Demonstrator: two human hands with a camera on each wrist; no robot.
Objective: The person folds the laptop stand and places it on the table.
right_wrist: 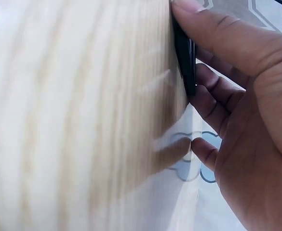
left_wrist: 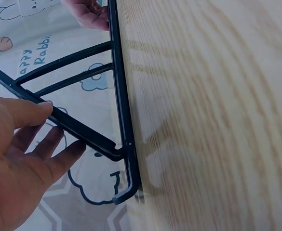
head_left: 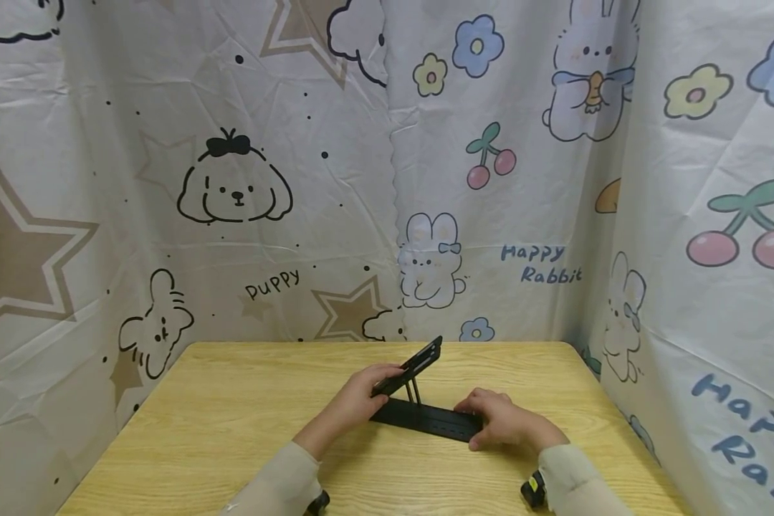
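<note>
**Folding stand propped open, both hands on it**

While the base bar lies flat near the middle of the worktop [head_left: 232, 416], the black folding stand [head_left: 426, 408] has its upper panel tilted up toward the far side, held on two thin struts.

- Left hand [head_left: 361, 394]: fingers and thumb pinch the raised panel at its low left end. Right hand [head_left: 506, 423]: curled over the right end of the base bar, pressing it to the worktop.
- Handling, my read: stiff, light, plastic or thin metal. Struts and hinge look like the weak points, so hold by the panel edge and base ends, as now, not by the struts. Smooth finish, may slide on the wood unless the base is pinned.
- Left wrist view shows what the head view can't: the hinge corner where panel meets base, the hooked lip at the end of the base, fingers [left_wrist: 59, 149] under the panel with the thumb on top. Right hand shows at its far end.
- Right wrist view: thumb on top of the bar end, fingers wrapped beneath at the worktop edge. Rest of the stand is out of frame there.
- Around: cartoon-print curtain [head_left: 232, 179] on three sides.
</note>
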